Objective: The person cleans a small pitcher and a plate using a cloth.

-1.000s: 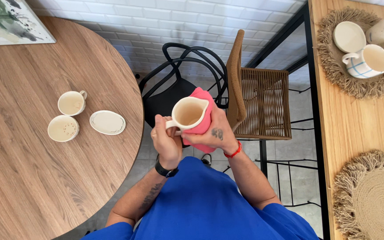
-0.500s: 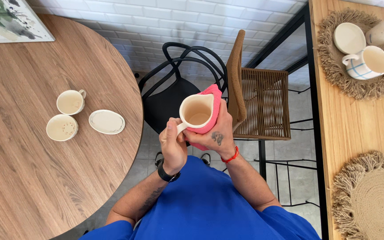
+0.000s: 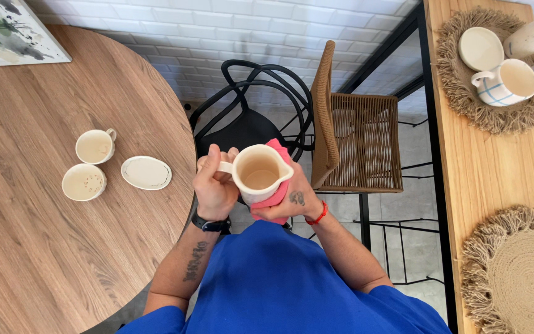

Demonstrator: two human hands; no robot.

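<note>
I hold a cream ceramic jug [image 3: 259,173] upright in front of my chest, its spout pointing right. My left hand [image 3: 214,185] grips the jug's handle on its left side. My right hand [image 3: 292,201] presses a pink cloth [image 3: 277,198] against the jug's right and lower side. The jug looks empty inside. Both hands are off the round wooden table [image 3: 44,247], just past its right edge.
On the round table stand a cream cup [image 3: 95,146], a small bowl [image 3: 84,182] and a saucer [image 3: 147,172]. A black chair [image 3: 248,117] and a wicker chair [image 3: 353,142] stand ahead. The right-hand wooden counter [image 3: 495,167] bears fringed mats, a mug [image 3: 505,82] and a plate [image 3: 481,48].
The jug has turned and shifted slightly in my hands; the pink cloth has moved around its right side and now sits lower, beneath it.
</note>
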